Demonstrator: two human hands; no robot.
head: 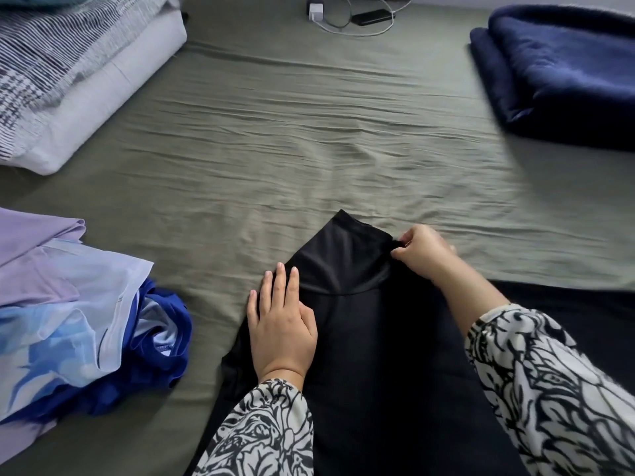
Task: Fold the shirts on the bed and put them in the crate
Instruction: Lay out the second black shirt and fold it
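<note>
Olive-sheeted bed carries a black shirt at its near edge; the left hand presses flat on it, fingers straight and close together, while the right hand pinches the fabric's far corner. Unfolded shirts lie heaped at left.

Bed, soft even light.
Wrinkled olive sheet fills the frame; striped pillows upper left, folded navy blanket upper right, white charger and cables top centre.
</note>
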